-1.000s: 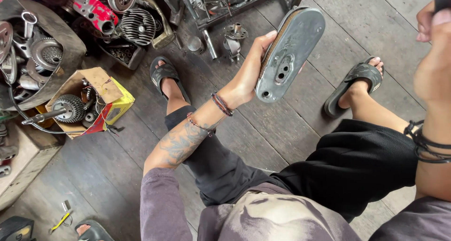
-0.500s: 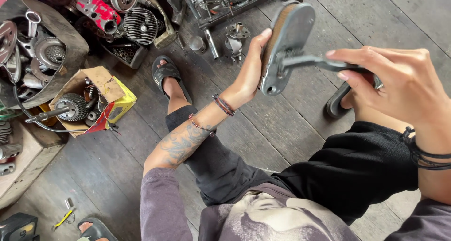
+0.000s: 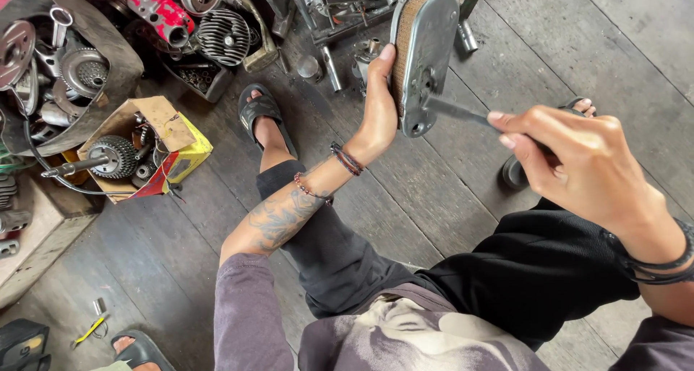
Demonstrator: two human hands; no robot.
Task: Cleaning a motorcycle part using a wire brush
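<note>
My left hand (image 3: 379, 111) grips a flat oval grey metal cover (image 3: 426, 57) by its edge and holds it upright, almost edge-on, so a mesh-like inner face shows. My right hand (image 3: 571, 158) holds a thin dark metal tool (image 3: 459, 111) whose tip rests against a hole near the lower end of the cover. I am seated with both knees bent, in dark trousers and sandals, and the cover hangs above the plank floor between my feet.
Engine parts lie about the wooden floor (image 3: 144, 270): a finned cylinder (image 3: 223, 35), a red part (image 3: 160, 10), a cardboard box of gears (image 3: 137, 151), a dark tray of metal parts (image 3: 65, 67). A small yellow-handled tool (image 3: 90, 329) lies bottom left.
The cover has turned from face-on to nearly edge-on. My right hand came in from the right with the tool, and its tip now meets the cover's lower hole.
</note>
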